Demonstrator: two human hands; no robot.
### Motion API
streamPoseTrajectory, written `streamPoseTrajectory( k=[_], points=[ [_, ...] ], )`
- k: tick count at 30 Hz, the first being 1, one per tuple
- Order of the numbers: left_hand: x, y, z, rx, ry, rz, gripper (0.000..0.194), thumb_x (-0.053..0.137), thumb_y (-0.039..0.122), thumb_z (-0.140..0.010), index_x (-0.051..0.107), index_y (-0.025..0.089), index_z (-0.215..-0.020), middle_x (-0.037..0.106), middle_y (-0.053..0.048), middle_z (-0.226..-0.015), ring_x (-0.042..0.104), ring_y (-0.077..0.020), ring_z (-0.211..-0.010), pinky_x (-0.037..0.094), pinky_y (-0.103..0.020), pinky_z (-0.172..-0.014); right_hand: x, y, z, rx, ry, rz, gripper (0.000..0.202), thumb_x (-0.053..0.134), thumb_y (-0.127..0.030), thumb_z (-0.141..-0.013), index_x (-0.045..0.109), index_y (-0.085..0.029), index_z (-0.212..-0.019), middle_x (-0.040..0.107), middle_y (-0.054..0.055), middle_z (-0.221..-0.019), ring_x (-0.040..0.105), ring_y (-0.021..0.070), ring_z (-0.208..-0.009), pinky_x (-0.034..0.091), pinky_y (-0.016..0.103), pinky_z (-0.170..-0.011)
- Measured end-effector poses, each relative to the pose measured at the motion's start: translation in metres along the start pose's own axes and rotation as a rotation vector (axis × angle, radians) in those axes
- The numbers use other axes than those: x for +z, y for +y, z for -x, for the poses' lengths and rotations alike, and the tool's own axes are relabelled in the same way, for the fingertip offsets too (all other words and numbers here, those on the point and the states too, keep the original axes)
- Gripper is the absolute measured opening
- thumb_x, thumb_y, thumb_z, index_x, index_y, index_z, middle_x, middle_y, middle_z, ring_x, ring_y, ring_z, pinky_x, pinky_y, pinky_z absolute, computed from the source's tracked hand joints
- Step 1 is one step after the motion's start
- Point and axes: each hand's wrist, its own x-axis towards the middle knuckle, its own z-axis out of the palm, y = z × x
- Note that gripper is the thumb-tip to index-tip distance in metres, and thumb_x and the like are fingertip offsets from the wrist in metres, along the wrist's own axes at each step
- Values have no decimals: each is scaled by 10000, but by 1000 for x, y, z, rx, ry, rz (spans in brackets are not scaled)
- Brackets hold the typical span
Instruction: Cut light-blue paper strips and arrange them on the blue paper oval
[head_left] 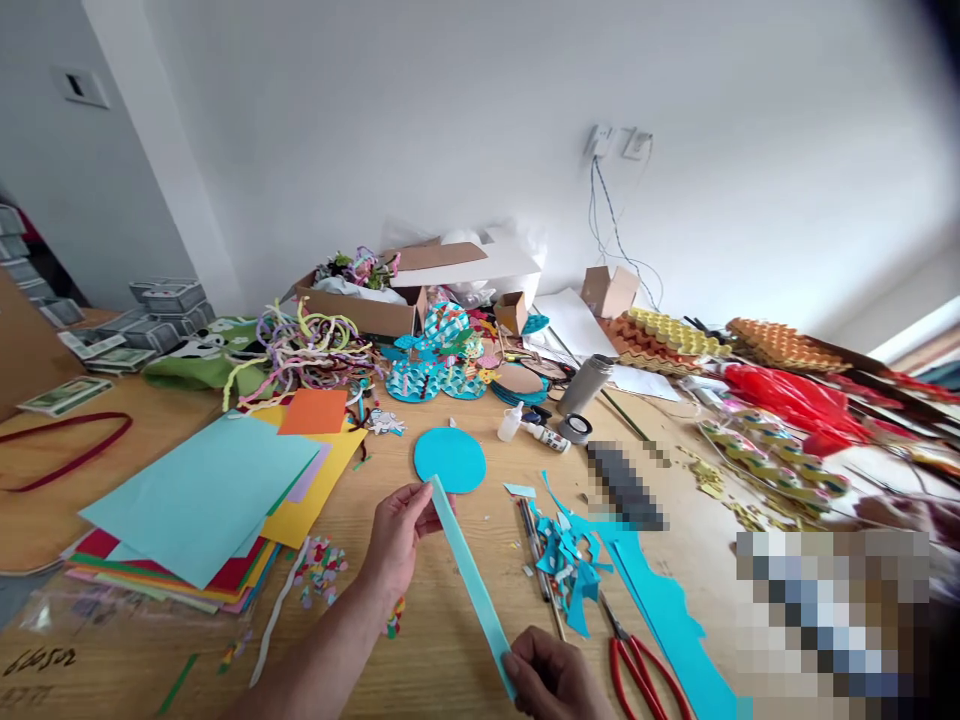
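Left hand (397, 540) and right hand (551, 675) pinch the blue strip (471, 580) taut, ends at 11 and 5 o'clock; keeping tension even would prevent creasing.

handwritten digits on plastic bag (45, 640), roughly "66052", unclear

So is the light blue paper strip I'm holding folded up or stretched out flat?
Stretched out. The strip runs straight between the left hand pinching its far end and the right hand gripping its near end, with no visible fold.

one head-worn view looks forward and down, close over the cluttered wooden table (450, 620), facing a white wall (480, 130).
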Motion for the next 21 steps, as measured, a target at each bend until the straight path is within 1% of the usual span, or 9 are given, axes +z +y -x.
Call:
streamPoseTrajectory(
  k=[2,6,9,11,14,17,18,19,21],
  points=[
    [3,-2,4,-79,-77,-30,332,755,425,-672,688,119,-783,737,-107,-780,685,-215,-713,523,-320,-678,0,-10,1,-39,53,-2,497,528,-661,-767,484,-186,-629,490,-23,-528,412,104,-504,284,233,-508],
    [7,-12,11,-228,-218,-148,316,802,361,-619,698,98,-759,733,-121,-763,679,-207,-679,531,-311,-651,2,-21,1,-69,90,55,425,521,-563,-824,501,-177,-648,527,-7,-580,455,118,-562,324,234,-545],
    [6,-18,11,-238,-198,-175,305,804,357,-611,690,109,-748,731,-109,-753,675,-193,-657,535,-283,-590,1,-19,3,-58,105,118,405,495,-531,-850,550,-166,-684,579,16,-624,492,134,-599,353,240,-564],
    [5,-19,9,-234,-172,-180,302,802,359,-610,680,119,-745,731,-101,-773,670,-183,-641,523,-253,-517,-5,-14,7,-56,135,188,411,461,-520,-873,594,-164,-718,620,36,-657,531,153,-626,376,251,-580],
    [4,-18,7,-230,-148,-173,299,800,357,-610,665,126,-743,729,-95,-795,667,-179,-638,507,-227,-442,-27,1,19,-64,313,372,392,433,-499,-892,630,-186,-760,661,59,-714,584,194,-682,411,282,-622],
    [3,-16,6,-229,-111,-161,306,811,346,-593,656,133,-749,728,-89,-804,670,-184,-655,510,-221,-420,-59,25,34,-61,606,648,333,417,-443,-897,657,-217,-851,682,93,-880,603,248,-827,429,334,-729],
    [3,-15,5,-230,-100,-155,311,817,343,-585,652,135,-747,728,-88,-802,671,-185,-656,513,-221,-420,-68,34,38,-37,666,752,318,413,-415,-893,662,-216,-894,675,104,-906,598,267,-862,429,353,-751],
    [3,-15,5,-229,-93,-146,319,823,342,-576,649,136,-745,728,-88,-799,672,-187,-657,518,-224,-423,-76,42,42,0,699,843,312,400,-369,-893,664,-214,-954,667,111,-925,593,280,-878,429,367,-752],
    [3,-14,4,-231,-88,-123,338,837,343,-558,643,136,-740,730,-87,-788,674,-186,-651,529,-229,-439,-84,56,48,69,689,986,333,357,-274,-895,665,-196,-998,650,127,-933,588,284,-837,430,380,-724]
  ],
)
